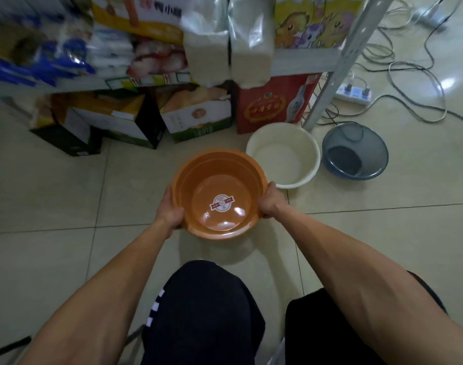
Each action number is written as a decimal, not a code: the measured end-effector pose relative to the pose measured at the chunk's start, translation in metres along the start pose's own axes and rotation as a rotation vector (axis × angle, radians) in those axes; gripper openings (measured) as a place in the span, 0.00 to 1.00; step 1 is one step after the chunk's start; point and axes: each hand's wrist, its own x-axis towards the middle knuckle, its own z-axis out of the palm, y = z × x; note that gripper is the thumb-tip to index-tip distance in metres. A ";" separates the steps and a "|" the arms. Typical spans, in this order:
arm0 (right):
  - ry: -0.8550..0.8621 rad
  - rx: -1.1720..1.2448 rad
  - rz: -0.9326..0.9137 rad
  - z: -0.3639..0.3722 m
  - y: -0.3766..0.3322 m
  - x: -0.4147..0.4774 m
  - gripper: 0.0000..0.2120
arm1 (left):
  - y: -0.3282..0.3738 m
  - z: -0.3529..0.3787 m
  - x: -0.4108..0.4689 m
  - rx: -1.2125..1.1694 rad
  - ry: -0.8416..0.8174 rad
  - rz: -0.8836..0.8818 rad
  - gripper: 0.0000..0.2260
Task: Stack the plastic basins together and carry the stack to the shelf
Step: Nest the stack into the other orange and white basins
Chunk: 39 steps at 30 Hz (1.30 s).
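Observation:
An orange plastic basin (220, 177) with a round sticker on its bottom is held above the tiled floor in front of me. My left hand (171, 210) grips its left rim and my right hand (270, 201) grips its right rim. Inside it a second rim line shows, so it may be two nested orange basins. A white basin (283, 156) stands on the floor just to its right, touching or nearly touching it. Further right sits a translucent blue-grey basin (355, 151), apart from the white one.
A metal shelf (330, 75) stands ahead, loaded with bagged goods; cardboard boxes (196, 114) and a red box (272, 104) sit under it. A power strip (354, 94) and loose cables (409, 75) lie on the floor at right. My knees are below.

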 end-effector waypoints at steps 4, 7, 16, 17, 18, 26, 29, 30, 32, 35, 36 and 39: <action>0.194 0.088 -0.174 -0.047 -0.021 -0.034 0.12 | 0.054 0.001 -0.031 -0.040 0.086 0.095 0.40; 0.322 0.202 -0.216 -0.079 -0.006 -0.046 0.11 | 0.087 0.023 -0.038 -0.032 0.123 0.168 0.36; 0.613 0.427 -0.149 -0.135 0.052 0.002 0.08 | 0.125 0.131 0.020 -0.269 0.030 0.109 0.24; 0.624 0.420 -0.157 -0.136 0.056 0.014 0.07 | 0.117 0.142 0.034 -0.307 0.034 0.069 0.19; 0.624 0.423 -0.161 -0.136 0.059 0.021 0.06 | 0.115 0.150 0.042 -0.356 0.051 0.029 0.15; 0.683 0.501 -0.124 -0.114 0.054 0.082 0.07 | 0.140 0.179 0.083 -0.572 0.073 -0.068 0.19; 0.686 0.521 -0.091 -0.109 0.053 0.100 0.10 | 0.147 0.183 0.098 -0.573 0.006 -0.084 0.24; 0.691 0.529 -0.070 -0.110 0.055 0.106 0.11 | 0.152 0.185 0.102 -0.570 -0.021 -0.087 0.24; 0.686 0.545 -0.030 -0.113 0.061 0.116 0.12 | 0.160 0.189 0.106 -0.545 -0.092 -0.086 0.25; 0.630 0.525 -0.014 -0.117 0.068 0.132 0.15 | 0.153 0.202 0.126 -0.419 -0.148 -0.134 0.31; 0.612 0.489 -0.010 -0.117 0.069 0.137 0.14 | 0.149 0.206 0.128 -0.353 -0.169 -0.157 0.30; 0.572 0.367 0.059 -0.108 0.074 0.150 0.17 | 0.145 0.215 0.120 -0.201 -0.210 -0.162 0.20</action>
